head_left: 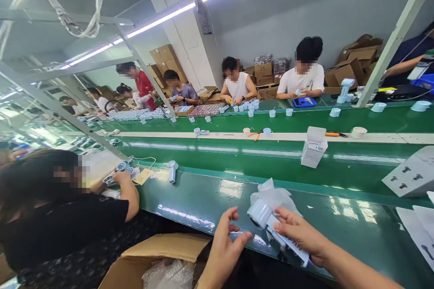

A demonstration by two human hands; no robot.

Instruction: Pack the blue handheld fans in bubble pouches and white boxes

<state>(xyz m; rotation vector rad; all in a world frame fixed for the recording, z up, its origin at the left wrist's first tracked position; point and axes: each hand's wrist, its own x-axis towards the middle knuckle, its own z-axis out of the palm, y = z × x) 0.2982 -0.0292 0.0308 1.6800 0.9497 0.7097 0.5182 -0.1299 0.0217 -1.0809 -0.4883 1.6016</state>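
My right hand is closed around a pale blue handheld fan, its round head pointing left, just above the near edge of the green bench. A crumpled clear plastic bag lies right behind the fan. My left hand hovers a little left of the fan head, fingers curled and apart, holding nothing.
A person in black at my left works on fan parts. An open cardboard box of bagged items sits below. A white carton rides the green conveyor belt. Several workers sit across; white printed boxes lie at right.
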